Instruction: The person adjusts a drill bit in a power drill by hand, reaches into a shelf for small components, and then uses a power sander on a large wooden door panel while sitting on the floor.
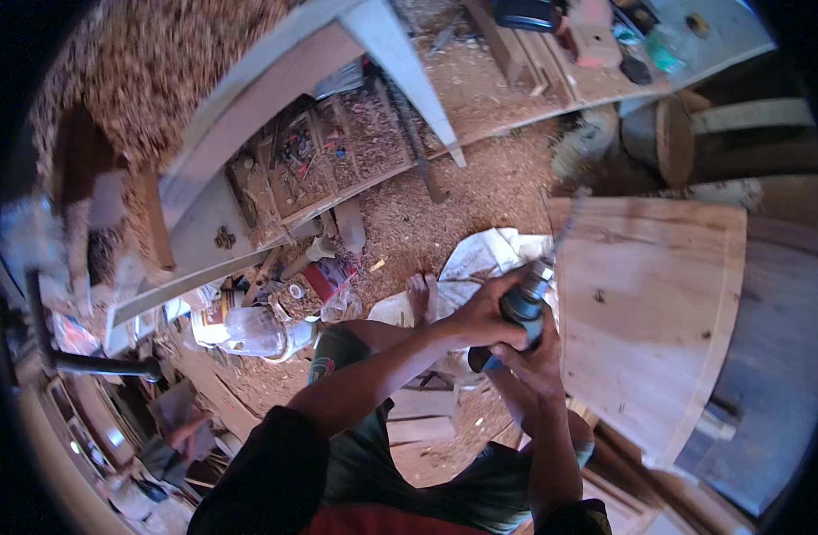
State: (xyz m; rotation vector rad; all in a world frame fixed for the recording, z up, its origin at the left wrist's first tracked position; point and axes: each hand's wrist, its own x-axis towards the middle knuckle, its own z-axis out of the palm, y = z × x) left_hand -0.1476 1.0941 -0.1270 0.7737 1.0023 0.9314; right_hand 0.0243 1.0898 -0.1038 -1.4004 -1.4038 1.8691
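left hand (482, 317) + right hand (537, 364) | fingers clamped round teal drill (521, 305) | drill beside wooden panel (652, 312)

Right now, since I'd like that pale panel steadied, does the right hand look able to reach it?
Probably yes: the pale panel is just right of the right hand, with nothing visible between. That hand is on the drill, though, so it would likely need freeing first.

drill (521, 309) left of the panel (654, 303), cloth (487, 252) on the floor (503, 183), workbench (489, 102) ahead, containers (253, 330) farther left
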